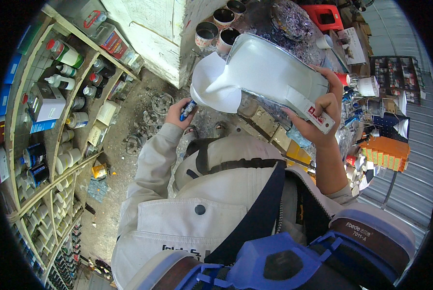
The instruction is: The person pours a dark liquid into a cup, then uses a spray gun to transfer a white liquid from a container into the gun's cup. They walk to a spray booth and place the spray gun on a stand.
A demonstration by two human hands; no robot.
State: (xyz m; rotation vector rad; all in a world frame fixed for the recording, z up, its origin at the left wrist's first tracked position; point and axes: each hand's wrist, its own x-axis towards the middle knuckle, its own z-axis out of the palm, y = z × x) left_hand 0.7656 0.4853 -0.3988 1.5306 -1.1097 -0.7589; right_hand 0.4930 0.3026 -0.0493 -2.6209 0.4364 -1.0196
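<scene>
My right hand [325, 108] holds a metal tray [269, 65] of white liquid and a flat scraper [313, 110] with a pale handle. The tray is tilted to the left, and white liquid runs from its corner into a white paper cone [207, 99]. My left hand [177, 115] is closed round a small blue object [188, 108] just below and left of the cone. What that object is, and what lies under the cone, I cannot make out.
Shelves of bottles and cups [66, 111] line the left. A white pillar [158, 43] stands ahead. Dark-filled cups [207, 34] and a red stool [323, 17] are beyond the tray. A cluttered bench [371, 145] runs along the right; the stained floor [105, 203] shows below.
</scene>
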